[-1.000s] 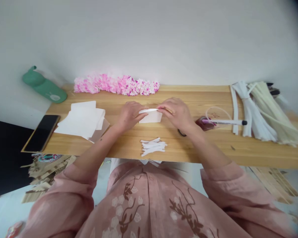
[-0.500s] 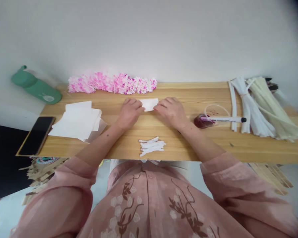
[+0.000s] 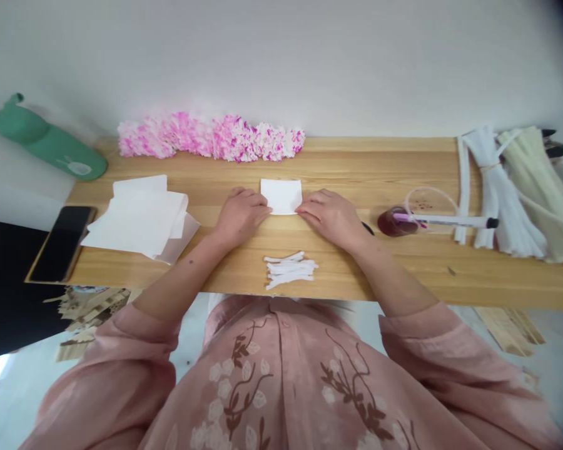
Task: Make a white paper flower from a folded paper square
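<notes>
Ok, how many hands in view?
2. The left hand is at the small white paper's near left corner; the right hand is at its near right corner. No other hands show.

Small paper sheet (image 3: 281,196), sheet stack (image 3: 143,215) and short strips (image 3: 291,270) were plain white; the surface (image 3: 356,164) was light tan with brownish wood grain, and the ruffled row (image 3: 194,137) was mottled white, pale pink and magenta. Bottle (image 3: 56,145) was green with a whitish emblem, phone screen (image 3: 62,244) black, small container (image 3: 393,226) dark red, pen (image 3: 450,220) white with a black end, one strip bundle (image 3: 507,219) white, the other (image 3: 535,170) cream. Shirt (image 3: 304,362) was dusty pink, patterned with brown leafy stems and pale blossoms.
</notes>
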Tool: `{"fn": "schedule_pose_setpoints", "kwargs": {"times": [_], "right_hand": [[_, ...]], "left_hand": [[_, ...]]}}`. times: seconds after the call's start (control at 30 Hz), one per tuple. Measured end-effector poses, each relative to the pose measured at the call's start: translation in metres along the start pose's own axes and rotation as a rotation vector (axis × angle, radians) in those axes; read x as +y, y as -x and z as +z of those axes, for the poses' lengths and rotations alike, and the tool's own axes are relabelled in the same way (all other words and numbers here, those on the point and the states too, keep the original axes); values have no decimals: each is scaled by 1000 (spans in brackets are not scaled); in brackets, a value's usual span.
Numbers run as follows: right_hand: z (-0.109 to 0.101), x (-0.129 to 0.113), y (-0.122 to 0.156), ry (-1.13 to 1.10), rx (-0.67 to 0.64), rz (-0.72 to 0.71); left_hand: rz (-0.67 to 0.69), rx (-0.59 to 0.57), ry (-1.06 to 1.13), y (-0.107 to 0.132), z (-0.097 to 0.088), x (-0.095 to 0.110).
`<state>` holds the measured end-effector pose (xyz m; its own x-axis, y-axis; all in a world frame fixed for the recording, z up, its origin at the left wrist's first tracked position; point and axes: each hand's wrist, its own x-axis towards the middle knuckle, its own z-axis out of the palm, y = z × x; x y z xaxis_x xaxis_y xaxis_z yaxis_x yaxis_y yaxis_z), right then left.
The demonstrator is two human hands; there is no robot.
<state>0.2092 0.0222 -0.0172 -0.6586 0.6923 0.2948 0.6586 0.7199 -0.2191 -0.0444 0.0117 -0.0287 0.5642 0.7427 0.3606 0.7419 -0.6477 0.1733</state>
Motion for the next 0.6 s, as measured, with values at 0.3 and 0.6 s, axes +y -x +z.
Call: {"fn": "schedule_pose_setpoints", "kwargs": {"times": [0.3,0.6], "right_hand": [[-1,1,3,1,-1,1],[-8,-4,2,-246,156,112]], "left_hand": [[-8,3,46,2,-5,-2],[-122,110,259,-3,-12,4]]}}
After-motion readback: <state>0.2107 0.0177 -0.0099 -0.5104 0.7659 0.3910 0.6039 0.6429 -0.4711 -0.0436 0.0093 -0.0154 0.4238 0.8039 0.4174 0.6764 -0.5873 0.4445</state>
